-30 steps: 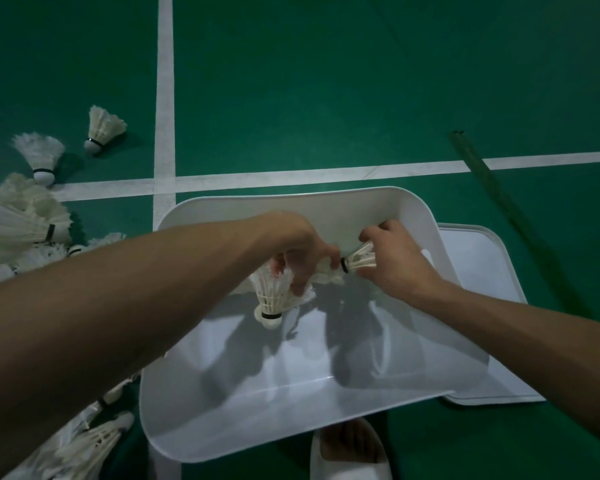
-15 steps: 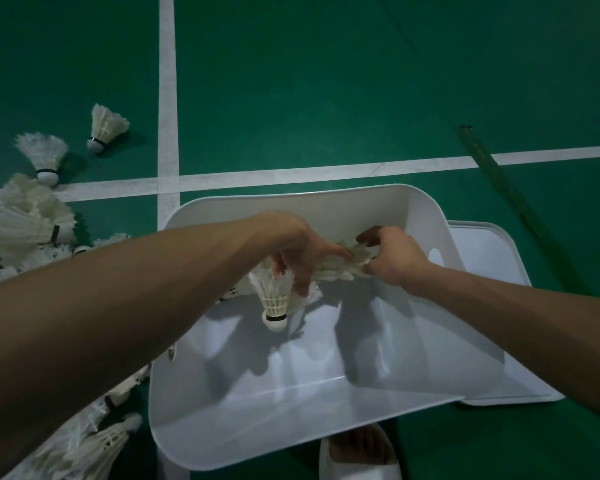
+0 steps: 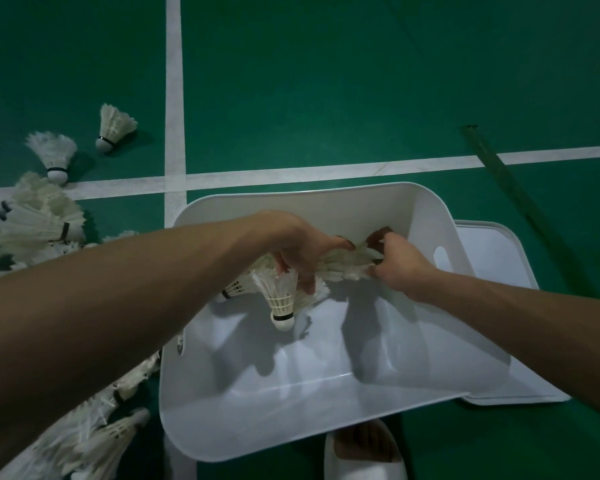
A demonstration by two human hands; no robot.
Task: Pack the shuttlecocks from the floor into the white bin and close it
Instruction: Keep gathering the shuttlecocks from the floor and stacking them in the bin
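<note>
Both hands, left and right, grip a nested shuttlecocks stack over the bin. Risk: one cock dangling at 6 o'clock drops; feathers crush.

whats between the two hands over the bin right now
In the head view, a sideways row of nested shuttlecocks spans from the left hand to the right hand, both gripping it above the white bin.

Head cam, looking steeply down, close over white bin.
</note>
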